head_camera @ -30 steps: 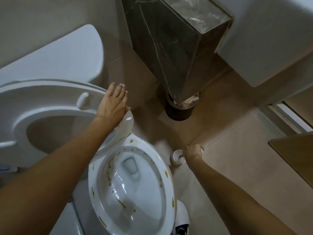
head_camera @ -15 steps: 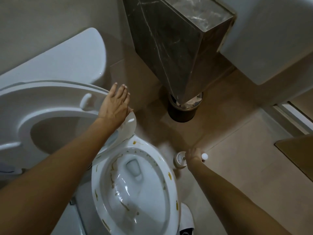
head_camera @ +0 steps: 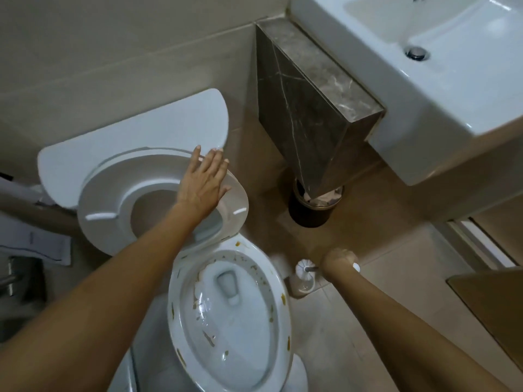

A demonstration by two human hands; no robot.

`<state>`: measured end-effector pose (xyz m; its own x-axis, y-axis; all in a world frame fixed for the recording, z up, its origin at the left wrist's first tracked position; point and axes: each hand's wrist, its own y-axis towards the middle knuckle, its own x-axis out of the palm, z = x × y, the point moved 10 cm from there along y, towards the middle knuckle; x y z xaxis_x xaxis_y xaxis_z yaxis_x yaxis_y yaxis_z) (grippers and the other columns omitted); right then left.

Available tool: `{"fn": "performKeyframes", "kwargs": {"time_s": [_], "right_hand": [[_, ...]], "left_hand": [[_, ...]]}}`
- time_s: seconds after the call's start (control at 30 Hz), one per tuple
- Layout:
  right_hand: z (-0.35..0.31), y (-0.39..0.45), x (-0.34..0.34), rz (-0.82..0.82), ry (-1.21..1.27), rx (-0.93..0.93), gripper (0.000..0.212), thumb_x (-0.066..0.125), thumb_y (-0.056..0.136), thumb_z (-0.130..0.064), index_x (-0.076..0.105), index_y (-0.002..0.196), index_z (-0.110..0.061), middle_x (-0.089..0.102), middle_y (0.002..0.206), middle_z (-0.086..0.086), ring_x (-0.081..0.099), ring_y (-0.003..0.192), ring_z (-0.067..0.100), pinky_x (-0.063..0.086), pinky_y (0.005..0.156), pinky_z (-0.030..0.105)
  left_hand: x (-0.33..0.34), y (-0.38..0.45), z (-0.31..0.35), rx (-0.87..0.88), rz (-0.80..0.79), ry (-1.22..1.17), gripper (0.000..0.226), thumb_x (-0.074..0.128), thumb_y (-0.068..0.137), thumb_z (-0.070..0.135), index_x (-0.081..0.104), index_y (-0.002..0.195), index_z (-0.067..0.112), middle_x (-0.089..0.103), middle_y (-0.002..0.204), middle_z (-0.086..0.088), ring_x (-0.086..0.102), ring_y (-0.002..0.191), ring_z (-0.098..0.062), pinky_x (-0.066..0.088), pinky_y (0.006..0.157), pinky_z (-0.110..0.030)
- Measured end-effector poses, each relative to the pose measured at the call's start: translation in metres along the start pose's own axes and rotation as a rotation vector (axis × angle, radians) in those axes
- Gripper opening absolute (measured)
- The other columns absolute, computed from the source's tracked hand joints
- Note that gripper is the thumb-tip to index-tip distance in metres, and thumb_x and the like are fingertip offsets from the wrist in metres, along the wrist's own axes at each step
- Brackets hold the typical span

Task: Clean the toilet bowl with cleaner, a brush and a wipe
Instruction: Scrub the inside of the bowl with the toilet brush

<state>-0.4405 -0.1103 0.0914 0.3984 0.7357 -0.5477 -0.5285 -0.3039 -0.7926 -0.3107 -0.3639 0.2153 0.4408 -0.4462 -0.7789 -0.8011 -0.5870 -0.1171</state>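
Nearest to me, the toilet bowl (head_camera: pixel 229 329) is lying open below my arms, its white rim and inner wall showing brown and yellow spots, with water sitting in the bottom. Just beside the bowl's right edge, on the tiled floor (head_camera: pixel 368 321), the brush holder (head_camera: pixel 303 284) is standing upright, and the brush (head_camera: pixel 308 269) is sitting in it. My right hand (head_camera: pixel 339 260) is curling round the brush handle above the holder, the white knob of the handle peeking out past my wrist.

Farther on, my left hand (head_camera: pixel 203 179) is resting flat on the raised seat (head_camera: pixel 113 199), fingers straight and spread, gripping nothing; my forearm is crossing in front of the seat's opening and hiding part of it. The seat is leaning back toward the tank (head_camera: pixel 135 137) behind it.

To the right of the tank, a dark marble box (head_camera: pixel 305 103) is hanging from the wall, and its lower corner is blocking part of the round black bin (head_camera: pixel 311 213) on the floor beneath. At the far right corner a white sink (head_camera: pixel 424 80) is jutting out over the floor. I cannot see any cleaner or wipe.
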Motion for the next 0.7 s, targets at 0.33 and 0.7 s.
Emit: {"fn": "performKeyframes", "kwargs": {"time_s": [0.33,0.7], "right_hand": [[0.058,-0.064,0.013,0.153,0.345,0.038,0.030,0.052,0.093,-0.026,0.060,0.117,-0.010,0.063,0.110,0.011,0.063,0.098,0.029,0.051,0.076,0.034],[0.019,-0.150,0.017,0.023,0.428,-0.216,0.024,0.053,0.094,-0.032,0.064,0.100,-0.012,0.055,0.067,0.005,0.046,0.049,0.016,0.036,0.042,0.022]], "left_hand": [[-0.007,-0.071,-0.098,-0.202,0.188,-0.482,0.059,0.034,0.100,0.043,0.021,0.151,0.018,0.015,0.158,-0.011,0.017,0.144,-0.031,0.004,0.110,-0.062],[0.007,-0.093,-0.116,-0.162,0.125,-0.647,0.068,0.032,0.098,0.051,0.004,0.153,0.022,0.002,0.160,-0.004,0.005,0.147,-0.024,0.007,0.114,-0.054]]}}
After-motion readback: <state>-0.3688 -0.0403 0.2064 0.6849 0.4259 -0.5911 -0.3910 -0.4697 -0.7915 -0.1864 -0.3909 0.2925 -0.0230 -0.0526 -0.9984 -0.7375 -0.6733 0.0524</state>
